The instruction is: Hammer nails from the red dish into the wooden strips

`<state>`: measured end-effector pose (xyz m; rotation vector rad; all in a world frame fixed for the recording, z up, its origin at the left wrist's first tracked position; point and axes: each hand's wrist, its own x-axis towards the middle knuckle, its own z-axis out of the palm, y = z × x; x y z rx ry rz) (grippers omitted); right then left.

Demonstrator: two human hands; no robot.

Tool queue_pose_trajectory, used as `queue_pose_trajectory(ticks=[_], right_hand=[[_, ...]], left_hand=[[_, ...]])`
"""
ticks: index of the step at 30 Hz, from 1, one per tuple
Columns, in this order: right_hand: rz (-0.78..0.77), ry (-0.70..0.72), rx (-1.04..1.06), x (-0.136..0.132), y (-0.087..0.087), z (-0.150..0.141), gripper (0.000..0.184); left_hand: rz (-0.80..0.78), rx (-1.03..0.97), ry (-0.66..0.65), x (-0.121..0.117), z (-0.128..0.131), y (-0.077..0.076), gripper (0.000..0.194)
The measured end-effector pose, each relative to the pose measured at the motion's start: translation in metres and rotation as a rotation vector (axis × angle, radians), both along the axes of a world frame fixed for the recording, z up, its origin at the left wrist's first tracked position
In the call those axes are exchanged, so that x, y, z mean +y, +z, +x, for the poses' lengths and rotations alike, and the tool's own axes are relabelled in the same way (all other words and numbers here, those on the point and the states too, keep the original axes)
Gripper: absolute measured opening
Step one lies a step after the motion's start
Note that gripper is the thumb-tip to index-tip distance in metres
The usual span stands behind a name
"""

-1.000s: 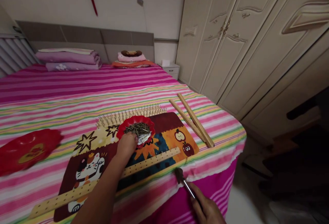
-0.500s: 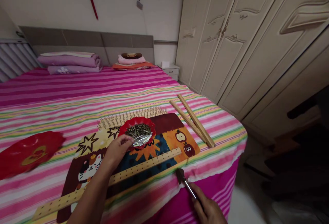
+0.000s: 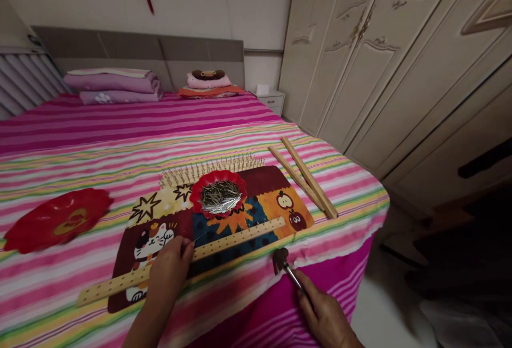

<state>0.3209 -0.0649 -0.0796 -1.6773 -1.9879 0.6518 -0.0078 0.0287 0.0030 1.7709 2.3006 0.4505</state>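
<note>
My left hand (image 3: 173, 257) is closed in a pinch over the perforated wooden strip (image 3: 240, 237), with a thin nail (image 3: 199, 237) showing at its fingertips. The strip lies slantwise across a patterned mat (image 3: 264, 188) and has rows of small dark holes. In my right hand (image 3: 326, 308) is a hammer (image 3: 294, 276), gripped by its dark handle, its head over the bed's near edge. Beyond the strip, a red scalloped dish (image 3: 196, 196) full of loose nails (image 3: 220, 196) rests on the mat.
Behind the dish lies a wooden strip bristling with upright nails (image 3: 212, 167). Two wooden bars (image 3: 306, 175) lie at the right, partly crossing. A red tray (image 3: 60, 220) sits at the left on the striped bedspread (image 3: 132, 151). A wardrobe (image 3: 360, 71) stands beyond the bed.
My left hand has moved from the dish of nails down toward me, to the wooden strip, with a nail in its fingers. The right hand still holds the hammer. The view has tilted downward slightly.
</note>
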Motion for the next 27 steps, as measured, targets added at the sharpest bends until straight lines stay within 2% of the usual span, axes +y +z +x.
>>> queue_pose_trajectory(ticks=[5,8,10,13,15,17,19,21,24,27], right_hand=[[0.014,-0.018,0.023,0.0,-0.004,0.001,0.044],[0.033,-0.032,0.018,0.0,-0.005,0.0,0.045],[0.023,-0.032,0.018,0.0,-0.002,-0.001,0.045],[0.018,-0.027,0.025,0.0,0.006,-0.003,0.045],[0.017,-0.026,0.021,-0.001,0.01,-0.004,0.046],[0.007,-0.023,0.003,-0.001,0.012,-0.005,0.046],[0.0,-0.021,-0.016,-0.001,0.013,-0.006,0.046],[0.002,-0.018,-0.026,-0.001,0.013,-0.006,0.046],[0.032,-0.006,-0.04,-0.001,0.012,-0.006,0.044],[0.06,-0.005,-0.073,-0.002,0.011,-0.006,0.043]], left_hand=[[0.028,0.079,-0.131,0.019,0.002,0.001,0.014],[-0.118,0.111,-0.168,0.038,0.005,0.004,0.007],[-0.228,0.107,-0.161,0.048,0.006,0.007,0.01],[-0.21,0.062,-0.177,0.054,0.005,0.013,0.016],[-0.129,-0.094,-0.162,0.051,0.006,0.018,0.014],[-0.085,-0.413,-0.106,0.044,0.011,0.023,0.013],[-0.101,-0.772,-0.037,0.035,0.02,0.025,0.026],[-0.121,-1.033,0.011,0.028,0.033,0.022,0.038],[-0.113,-1.148,-0.003,0.024,0.053,0.012,0.041],[-0.083,-1.075,-0.002,0.026,0.065,0.001,0.037]])
